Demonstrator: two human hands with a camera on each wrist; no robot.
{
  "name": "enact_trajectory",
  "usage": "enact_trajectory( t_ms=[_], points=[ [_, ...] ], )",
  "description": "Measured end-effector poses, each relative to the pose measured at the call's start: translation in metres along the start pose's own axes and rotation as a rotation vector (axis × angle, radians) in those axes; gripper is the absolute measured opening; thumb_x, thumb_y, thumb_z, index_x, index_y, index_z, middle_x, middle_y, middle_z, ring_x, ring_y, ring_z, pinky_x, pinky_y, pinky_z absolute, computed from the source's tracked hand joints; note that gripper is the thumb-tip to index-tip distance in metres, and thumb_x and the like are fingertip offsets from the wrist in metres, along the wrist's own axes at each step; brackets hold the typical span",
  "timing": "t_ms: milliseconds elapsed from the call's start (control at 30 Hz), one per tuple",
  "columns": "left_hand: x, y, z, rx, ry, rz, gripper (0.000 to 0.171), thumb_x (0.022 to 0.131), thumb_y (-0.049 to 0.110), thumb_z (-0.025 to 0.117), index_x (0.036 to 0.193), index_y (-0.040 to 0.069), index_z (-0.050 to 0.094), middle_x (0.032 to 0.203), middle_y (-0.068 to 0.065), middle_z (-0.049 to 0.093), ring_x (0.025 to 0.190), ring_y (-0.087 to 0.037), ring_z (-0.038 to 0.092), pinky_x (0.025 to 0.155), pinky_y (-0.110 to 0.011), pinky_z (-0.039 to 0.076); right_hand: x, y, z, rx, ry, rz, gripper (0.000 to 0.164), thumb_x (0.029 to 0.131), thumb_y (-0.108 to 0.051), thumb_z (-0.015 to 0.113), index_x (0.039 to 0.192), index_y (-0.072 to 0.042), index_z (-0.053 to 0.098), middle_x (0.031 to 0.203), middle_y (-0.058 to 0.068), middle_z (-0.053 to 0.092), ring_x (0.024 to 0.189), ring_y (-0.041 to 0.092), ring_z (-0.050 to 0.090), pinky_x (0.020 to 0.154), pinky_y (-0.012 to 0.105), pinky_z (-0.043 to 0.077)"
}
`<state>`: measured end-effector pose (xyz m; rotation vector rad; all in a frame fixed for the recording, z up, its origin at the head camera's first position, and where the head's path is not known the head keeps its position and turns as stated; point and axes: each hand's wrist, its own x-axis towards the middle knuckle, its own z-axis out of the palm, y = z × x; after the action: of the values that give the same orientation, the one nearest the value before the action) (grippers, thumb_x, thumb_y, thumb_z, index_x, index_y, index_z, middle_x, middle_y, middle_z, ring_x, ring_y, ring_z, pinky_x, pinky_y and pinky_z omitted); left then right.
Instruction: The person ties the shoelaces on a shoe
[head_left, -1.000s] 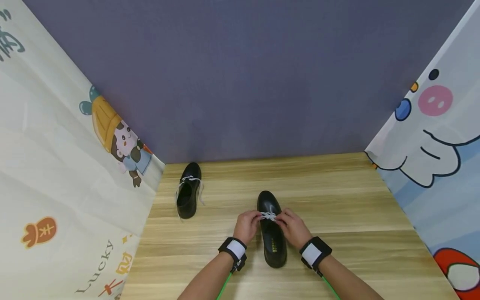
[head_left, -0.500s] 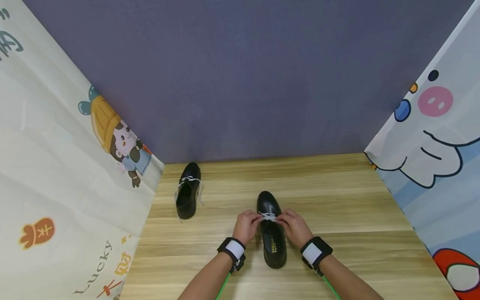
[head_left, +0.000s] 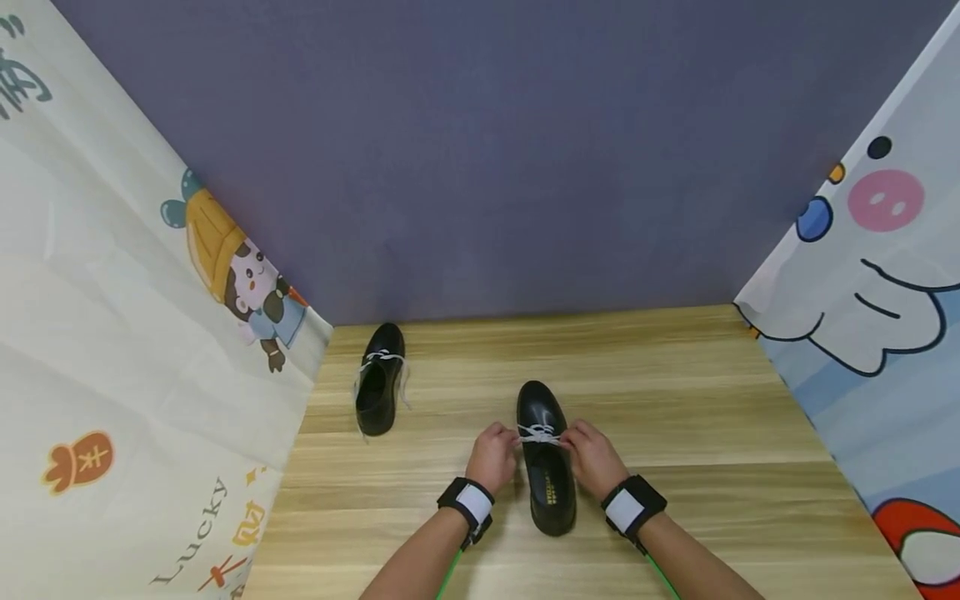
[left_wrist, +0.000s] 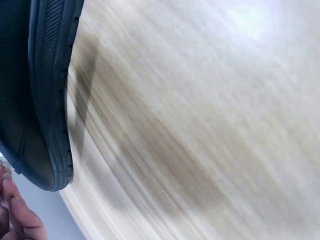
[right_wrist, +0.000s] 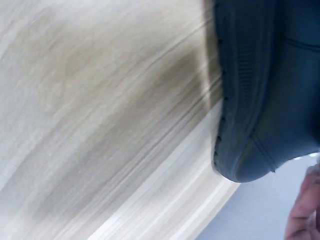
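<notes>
A black lace-up shoe [head_left: 553,496] stands on the wooden surface in the head view, its toe pointing away from me. White shoelaces [head_left: 538,432] cross its front in a small bow-like tangle. On the shoe's left side my left hand [head_left: 492,458] pinches one part of the laces between thumb and fingers. Opposite it, my right hand [head_left: 596,460] pinches another part, pulled out sideways. Each wrist view shows a side of the shoe [left_wrist: 47,100] close up, with only some fingers [right_wrist: 302,207] at the lower corner; the pinched lace ends are mostly hidden there.
A second black shoe [head_left: 377,400] with loose white laces stands at the back left. Behind the wood-grain surface [head_left: 660,375] rises a grey-blue wall [head_left: 480,167]. Printed cloths, one at left [head_left: 112,292] and one at right [head_left: 900,333], border the sides.
Both hands have drawn slightly apart, and the laces between them stretch wider across the shoe. The head view has shifted a little; both shoes stay in place.
</notes>
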<state>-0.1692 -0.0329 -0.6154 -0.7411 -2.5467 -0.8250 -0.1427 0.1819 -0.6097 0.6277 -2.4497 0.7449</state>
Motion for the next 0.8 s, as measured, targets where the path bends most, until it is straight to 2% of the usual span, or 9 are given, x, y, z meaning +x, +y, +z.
enact_trajectory(
  t_ms=[167,300,467,800],
  points=[
    [0.003,0.006,0.000,-0.085,0.014,-0.055,0.004,0.089,0.000,0.072,0.087,0.002,0.071,0.078,-0.005,0.060,0.071,-0.018,0.063,0.065,-0.028,0.054,0.000,0.000,-0.006,0.060,-0.083,0.110,0.017,0.083,0.002,0.077,0.089,-0.006,0.063,0.084,-0.002,0.054,0.074,0.011,0.054,0.064,0.029,0.049],
    [0.004,0.009,0.000,-0.123,-0.006,-0.055,0.003,0.091,-0.001,0.069,0.091,0.002,0.071,0.080,-0.006,0.065,0.073,-0.019,0.064,0.066,-0.028,0.054,-0.001,-0.001,-0.008,0.099,-0.117,0.163,0.017,0.084,0.000,0.078,0.092,-0.006,0.065,0.084,-0.004,0.057,0.074,0.010,0.055,0.064,0.028,0.049],
    [0.005,0.011,0.001,-0.122,-0.036,-0.028,0.004,0.091,0.006,0.072,0.092,0.003,0.075,0.079,-0.004,0.064,0.070,-0.013,0.061,0.063,-0.022,0.050,0.000,-0.001,-0.010,0.106,-0.117,0.152,0.013,0.083,-0.002,0.079,0.086,-0.010,0.070,0.083,-0.006,0.058,0.073,0.008,0.056,0.063,0.027,0.049],
    [0.010,0.012,-0.003,-0.140,-0.074,-0.055,0.006,0.090,0.008,0.074,0.085,0.005,0.072,0.080,-0.002,0.065,0.073,-0.012,0.062,0.066,-0.024,0.051,0.004,-0.001,-0.011,0.057,-0.118,0.092,0.015,0.083,-0.002,0.079,0.085,-0.012,0.067,0.084,-0.006,0.055,0.073,0.009,0.054,0.064,0.029,0.048]
  ],
)
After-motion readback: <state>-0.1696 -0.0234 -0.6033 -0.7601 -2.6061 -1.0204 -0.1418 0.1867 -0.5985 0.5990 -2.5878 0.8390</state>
